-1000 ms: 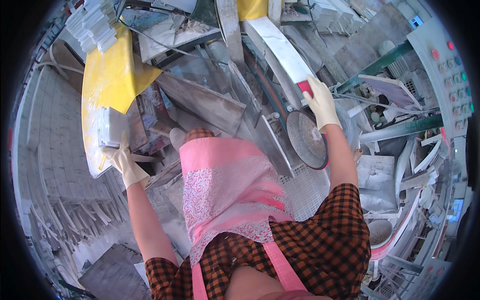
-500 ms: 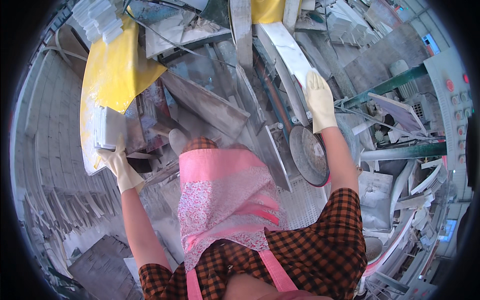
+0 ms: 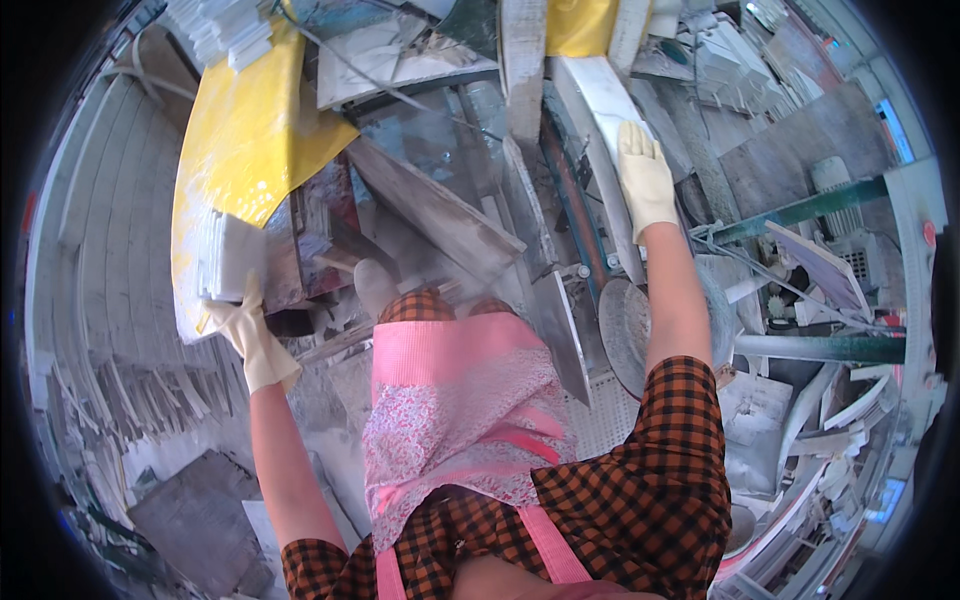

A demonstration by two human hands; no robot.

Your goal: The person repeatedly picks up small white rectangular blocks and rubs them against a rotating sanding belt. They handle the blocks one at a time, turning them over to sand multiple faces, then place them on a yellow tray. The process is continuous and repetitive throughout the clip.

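Observation:
My left hand (image 3: 247,335), in a cream rubber glove, grips the near end of a stack of thin white stone slabs (image 3: 238,262). Its thumb lies along the right side, while the other fingers are partly hidden at the left. The stack rests on a wet yellow sheet (image 3: 232,150). On the right, my gloved right hand (image 3: 645,180) lies flat with fingers stretched out over the near end of a long white marble strip (image 3: 598,95). That strip lies along a narrow rail, its far end between two upright posts. The hand covers its near end.
A round grey disc (image 3: 625,335) stands beside my right forearm. Upright boards (image 3: 435,215) and a thin plate (image 3: 562,335) stand between my arms. Green bars (image 3: 820,348) cross at the right. More white slabs (image 3: 220,30) are stacked far left.
My right hand has moved forward along the rail, and less of the marble strip shows beyond it. My left hand stays at the slab stack. The whole view has shifted slightly.

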